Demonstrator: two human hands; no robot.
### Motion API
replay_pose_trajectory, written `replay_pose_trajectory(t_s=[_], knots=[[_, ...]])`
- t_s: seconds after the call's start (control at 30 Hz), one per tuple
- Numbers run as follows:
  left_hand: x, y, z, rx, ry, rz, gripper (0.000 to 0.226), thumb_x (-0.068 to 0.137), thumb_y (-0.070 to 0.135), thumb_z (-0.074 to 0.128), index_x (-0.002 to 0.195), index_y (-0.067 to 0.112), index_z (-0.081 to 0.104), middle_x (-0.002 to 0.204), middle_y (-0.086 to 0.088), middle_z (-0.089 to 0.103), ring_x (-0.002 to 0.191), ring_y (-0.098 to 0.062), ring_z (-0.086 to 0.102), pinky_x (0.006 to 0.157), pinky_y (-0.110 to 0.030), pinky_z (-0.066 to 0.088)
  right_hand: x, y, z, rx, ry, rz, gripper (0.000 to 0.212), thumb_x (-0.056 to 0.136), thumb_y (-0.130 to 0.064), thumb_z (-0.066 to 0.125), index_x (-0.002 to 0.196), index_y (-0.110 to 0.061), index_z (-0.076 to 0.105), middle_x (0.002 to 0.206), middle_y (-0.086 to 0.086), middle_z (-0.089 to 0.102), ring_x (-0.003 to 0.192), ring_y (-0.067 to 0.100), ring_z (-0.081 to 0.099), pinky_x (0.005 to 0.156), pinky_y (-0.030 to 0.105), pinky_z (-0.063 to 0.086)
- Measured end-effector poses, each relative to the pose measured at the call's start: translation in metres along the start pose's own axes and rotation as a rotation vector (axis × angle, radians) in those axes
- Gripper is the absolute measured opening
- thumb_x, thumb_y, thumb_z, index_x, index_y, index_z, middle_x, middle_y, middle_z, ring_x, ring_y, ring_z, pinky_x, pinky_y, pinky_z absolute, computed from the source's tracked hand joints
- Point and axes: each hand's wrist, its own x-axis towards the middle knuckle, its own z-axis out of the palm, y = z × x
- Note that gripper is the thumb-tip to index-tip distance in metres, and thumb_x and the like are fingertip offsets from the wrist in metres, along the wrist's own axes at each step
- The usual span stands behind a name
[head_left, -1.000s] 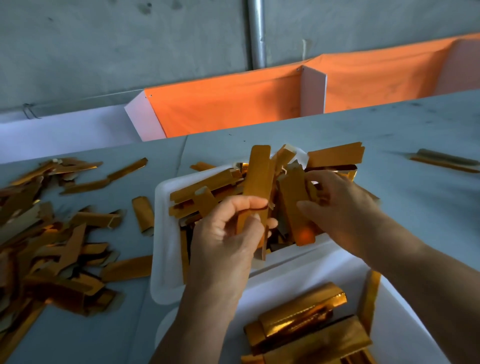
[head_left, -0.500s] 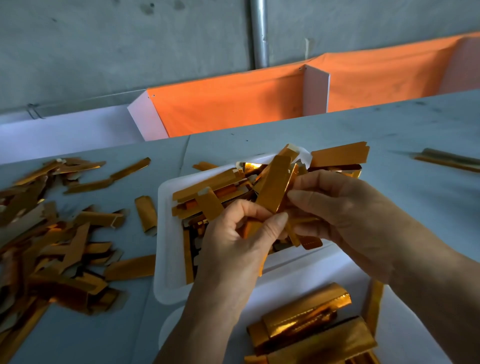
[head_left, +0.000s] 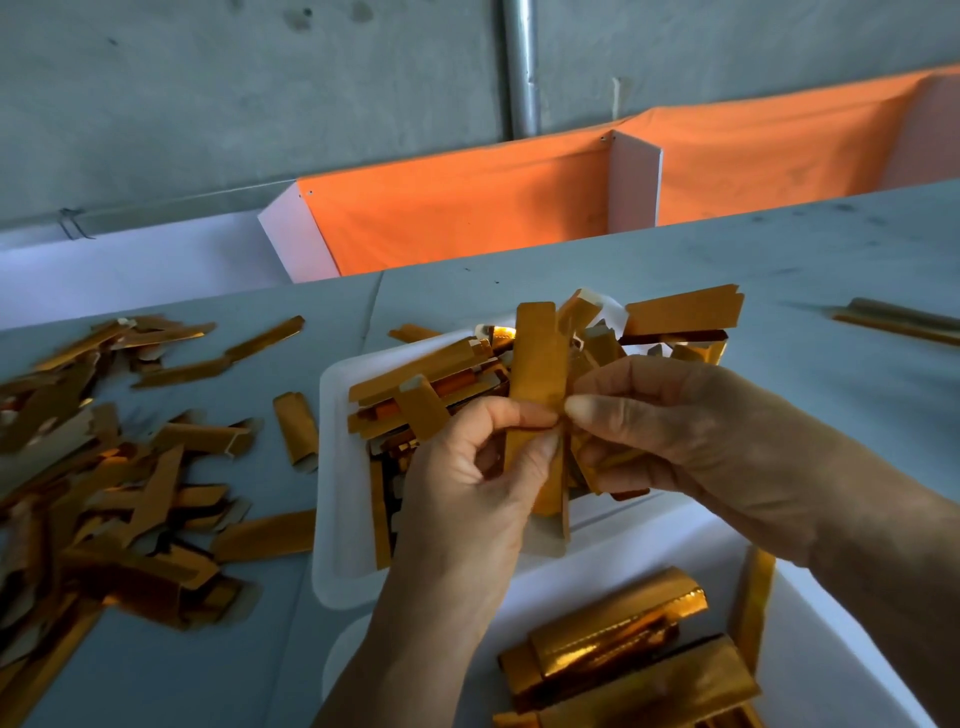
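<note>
Where the frame ends, folded gold boxes (head_left: 623, 670) are cut off, nearer than the white tray (head_left: 332, 441). Over the tray, an upright gold strip (head_left: 537, 358) is pinched by the left hand (head_left: 467, 483) and the right hand (head_left: 691, 431), and its middle is partly hidden. Beyond the tray, grey table (head_left: 779, 270), orange cloth (head_left: 467, 208) and concrete wall (head_left: 260, 78) are seen.

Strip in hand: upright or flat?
Upright. The left hand and right hand pinch the strip near its middle, and it stands on end above the tray.
</note>
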Motion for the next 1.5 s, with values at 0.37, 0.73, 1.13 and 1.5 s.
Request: replay_pose_trajectory(t_s=[0.37, 0.73, 1.13, 1.5], knots=[[0.0019, 0.0006, -0.0030, -0.195, -0.046, 0.004, 0.021, 0.075, 0.025, 0.066, 0.095, 0.030, 0.070, 0.095, 0.002, 0.071, 0.083, -0.012, 0.068, 0.063, -0.026, 0.054, 0.0048, 0.0071, -0.0006, 0.218, -0.115, 0.028, 0.008, 0.077, -0.019, 0.065, 0.074, -0.016, 0.072, 0.063, 0.002, 0.061, 0.054, 0.009, 0.057, 0.049, 0.017, 0.048], [0.0001, 0.0014, -0.0014, -0.051, -0.025, 0.136, 0.025, 0.081, 0.023, 0.065, 0.106, 0.023, 0.065, 0.101, -0.005, 0.067, 0.088, -0.017, 0.067, 0.066, -0.029, 0.057, 0.0047, 0.0031, 0.0019, -0.248, 0.061, -0.078, 0.013, 0.079, -0.029, 0.065, 0.080, -0.016, 0.066, 0.059, -0.003, 0.067, 0.053, 0.007, 0.063, 0.053, 0.014, 0.049], [0.0015, 0.0002, -0.0042, -0.248, -0.062, -0.023, 0.021, 0.076, 0.022, 0.073, 0.095, 0.028, 0.068, 0.095, 0.004, 0.071, 0.083, -0.006, 0.066, 0.063, -0.019, 0.052, 0.0026, 0.0007, 0.0047, -0.327, 0.004, -0.139, 0.009, 0.081, -0.025, 0.061, 0.076, -0.018, 0.062, 0.057, -0.008, 0.065, 0.054, 0.005, 0.063, 0.053, 0.013, 0.049], [-0.0003, 0.0021, -0.0054, -0.100, -0.152, 0.036, 0.025, 0.077, 0.025, 0.065, 0.097, 0.041, 0.067, 0.096, 0.011, 0.071, 0.093, -0.008, 0.066, 0.073, -0.024, 0.052, 0.0039, 0.0032, -0.0031, -0.139, 0.050, -0.224, 0.030, 0.074, -0.033, 0.064, 0.093, -0.009, 0.063, 0.067, 0.002, 0.068, 0.061, 0.011, 0.066, 0.057, 0.017, 0.050]])
